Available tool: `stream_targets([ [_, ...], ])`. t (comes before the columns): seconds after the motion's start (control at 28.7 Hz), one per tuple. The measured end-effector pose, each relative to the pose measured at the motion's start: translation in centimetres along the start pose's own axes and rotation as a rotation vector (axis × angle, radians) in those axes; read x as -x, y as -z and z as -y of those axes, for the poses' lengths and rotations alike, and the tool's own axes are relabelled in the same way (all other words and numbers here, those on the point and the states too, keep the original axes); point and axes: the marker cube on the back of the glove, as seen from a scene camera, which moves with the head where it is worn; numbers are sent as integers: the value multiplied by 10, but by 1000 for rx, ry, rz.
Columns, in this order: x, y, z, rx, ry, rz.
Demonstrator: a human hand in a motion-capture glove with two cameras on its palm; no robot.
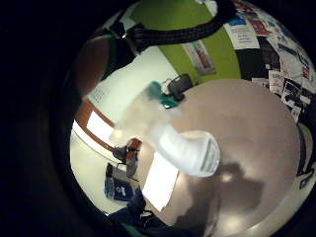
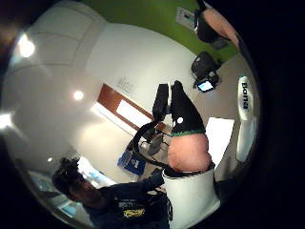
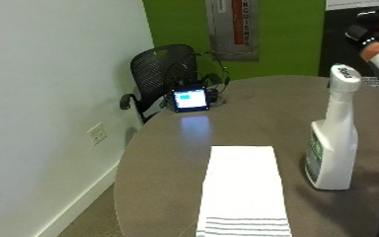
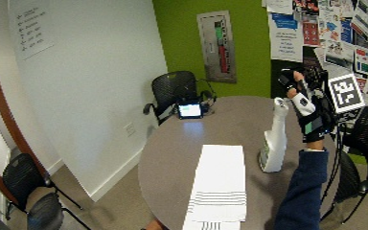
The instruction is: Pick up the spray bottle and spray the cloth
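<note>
far left: chair (image 3: 157, 74) and lit screen (image 3: 189, 99) at table (image 3: 262, 108) edge | centre near: white cloth (image 3: 242, 190) flat | right: spray bottle (image 3: 334, 143) upright beside cloth | far right: gloved right hand (image 4: 304, 108) raised above bottle, not touching, fingers relaxed

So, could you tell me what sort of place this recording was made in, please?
Most likely an office meeting room: a round table with black mesh chairs around it, a wall of pinned posters and notices, and a green accent wall with a mounted panel.
</note>
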Motion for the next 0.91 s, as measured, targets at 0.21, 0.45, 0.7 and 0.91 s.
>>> stream_targets([
  [0.21, -44, -11, 15, -15, 21, -79],
  [0.45, -109, -33, 4, 49, -103, 165],
  [0.7, -128, -42, 2, 195, -147, 192],
  [0.91, -120, -44, 2, 208, -165, 152],
])
